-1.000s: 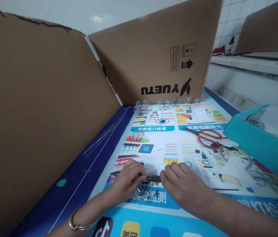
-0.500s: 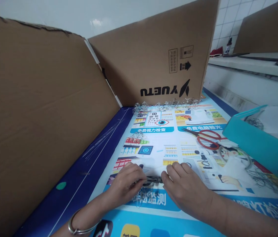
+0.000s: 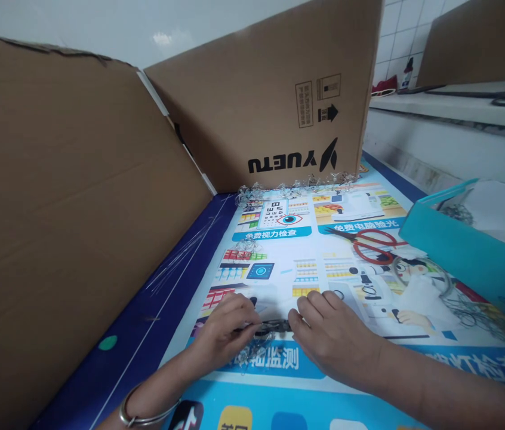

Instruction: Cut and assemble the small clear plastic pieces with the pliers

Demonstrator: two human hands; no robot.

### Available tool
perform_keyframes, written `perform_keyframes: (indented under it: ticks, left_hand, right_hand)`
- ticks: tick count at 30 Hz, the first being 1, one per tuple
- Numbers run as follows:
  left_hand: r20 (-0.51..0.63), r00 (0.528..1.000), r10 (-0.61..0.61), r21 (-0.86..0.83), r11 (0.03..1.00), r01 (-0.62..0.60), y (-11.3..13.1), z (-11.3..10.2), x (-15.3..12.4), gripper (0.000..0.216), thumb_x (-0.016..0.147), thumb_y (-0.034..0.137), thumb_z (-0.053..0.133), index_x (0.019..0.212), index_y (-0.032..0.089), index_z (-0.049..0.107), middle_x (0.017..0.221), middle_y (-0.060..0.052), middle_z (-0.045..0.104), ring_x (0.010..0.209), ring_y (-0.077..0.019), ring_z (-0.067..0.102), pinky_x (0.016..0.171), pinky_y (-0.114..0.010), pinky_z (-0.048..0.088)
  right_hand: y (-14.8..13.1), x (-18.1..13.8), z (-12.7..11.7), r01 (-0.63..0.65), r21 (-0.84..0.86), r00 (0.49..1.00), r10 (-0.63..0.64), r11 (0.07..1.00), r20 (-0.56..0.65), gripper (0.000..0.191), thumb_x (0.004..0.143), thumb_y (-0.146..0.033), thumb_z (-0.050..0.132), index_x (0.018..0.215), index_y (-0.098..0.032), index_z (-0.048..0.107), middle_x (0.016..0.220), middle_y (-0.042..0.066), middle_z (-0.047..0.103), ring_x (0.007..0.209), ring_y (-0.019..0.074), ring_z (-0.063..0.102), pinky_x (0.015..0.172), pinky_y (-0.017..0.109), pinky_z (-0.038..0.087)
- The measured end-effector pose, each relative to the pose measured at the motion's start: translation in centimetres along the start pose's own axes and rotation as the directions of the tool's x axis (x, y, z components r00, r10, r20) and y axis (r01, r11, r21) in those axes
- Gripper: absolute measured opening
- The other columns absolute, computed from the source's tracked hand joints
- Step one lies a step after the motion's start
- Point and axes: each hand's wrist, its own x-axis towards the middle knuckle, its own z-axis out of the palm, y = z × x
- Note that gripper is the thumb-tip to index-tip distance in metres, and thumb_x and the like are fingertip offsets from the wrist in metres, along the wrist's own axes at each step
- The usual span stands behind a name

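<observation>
My left hand and my right hand rest close together on a printed poster mat, fingers curled. Between them they pinch a small dark object, each hand on one end. A tangle of clear beaded wire hangs under it by my left fingers. I wear a silver bangle on my left wrist.
Tall cardboard walls stand at the left and back. A row of clear beaded pieces lies along the back wall. Red-handled scissors and a wire coil lie at right, beside a teal box.
Both hands stay on the small dark object with only slight finger shifts. The view has drifted a little, so everything sits slightly further left.
</observation>
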Motion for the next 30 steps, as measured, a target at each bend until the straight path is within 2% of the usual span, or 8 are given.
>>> perform_keyframes:
  ticks: [6,21,30]
  left_hand:
    - [0.024,1.0,-0.014,0.013,1.0,0.014,0.05,0.12,-0.04,0.01,0.079,0.008,0.051,0.077,0.016,0.057,0.068,-0.002,0.059,0.066,-0.014,0.051,0.062,-0.028,0.038]
    - [-0.053,0.999,-0.009,0.026,1.0,0.01,-0.04,0.64,-0.21,0.011,0.079,0.008,0.053,0.082,0.018,0.057,0.072,-0.002,0.062,0.069,-0.0134,0.054,0.065,-0.028,0.039]
    - [-0.016,0.999,-0.029,0.047,0.998,0.03,0.28,0.69,-0.18,0.01,0.081,0.01,0.05,0.081,0.017,0.056,0.07,-0.002,0.059,0.067,-0.0139,0.052,0.065,-0.029,0.039]
  right_hand:
    - [0.06,0.01,-0.07,-0.025,0.0,1.0,0.025,1.0,0.016,0.016,0.081,-0.02,0.049,0.094,-0.013,0.054,0.083,0.006,0.048,0.077,0.0214,0.04,0.064,0.036,0.027]
    - [0.12,0.06,-0.09,-0.031,0.01,0.999,0.031,0.999,0.036,0.016,0.081,-0.021,0.048,0.095,-0.014,0.053,0.084,0.006,0.048,0.077,0.0213,0.04,0.064,0.036,0.026]
    - [0.06,0.28,-0.53,-0.002,-0.021,0.998,0.003,1.0,0.059,0.017,0.081,-0.02,0.049,0.095,-0.013,0.054,0.081,0.007,0.049,0.076,0.0205,0.04,0.063,0.035,0.027]
